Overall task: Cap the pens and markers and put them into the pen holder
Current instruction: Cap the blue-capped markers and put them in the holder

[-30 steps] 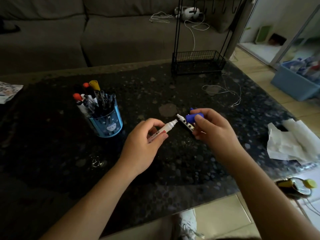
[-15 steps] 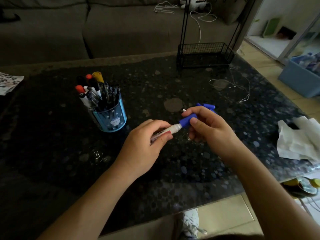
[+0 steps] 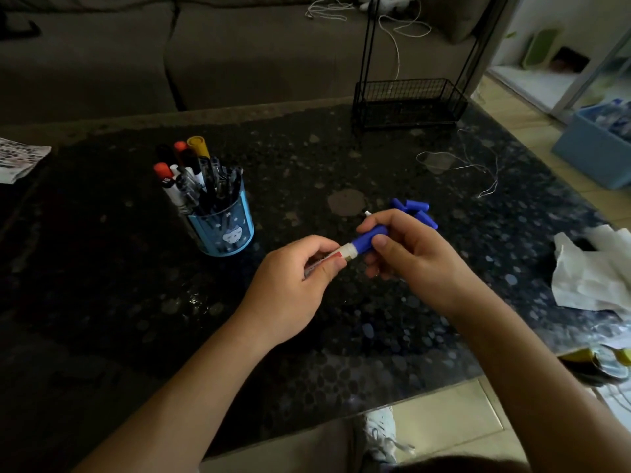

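Note:
My left hand [image 3: 293,288] grips the barrel of a white marker [image 3: 327,259] above the middle of the dark table [image 3: 102,285]. My right hand [image 3: 409,257] pinches a blue cap [image 3: 367,238] that sits over the marker's tip, almost down to the barrel's collar. Behind my right hand, another white marker tip [image 3: 368,213] and several loose blue caps [image 3: 415,211] show; my right hand hides most of them. A light blue pen holder [image 3: 225,230] stands to the left, full of capped pens and markers [image 3: 191,169].
A black wire rack [image 3: 408,102] stands at the table's far edge with a thin white cord [image 3: 471,165] near it. Crumpled white tissue [image 3: 594,271] lies at the right edge. A printed paper [image 3: 17,158] is far left. A sofa runs behind the table.
The blue cap in my right hand has gone from apart from the marker onto its tip and slid further down the barrel. Both hands stayed in place.

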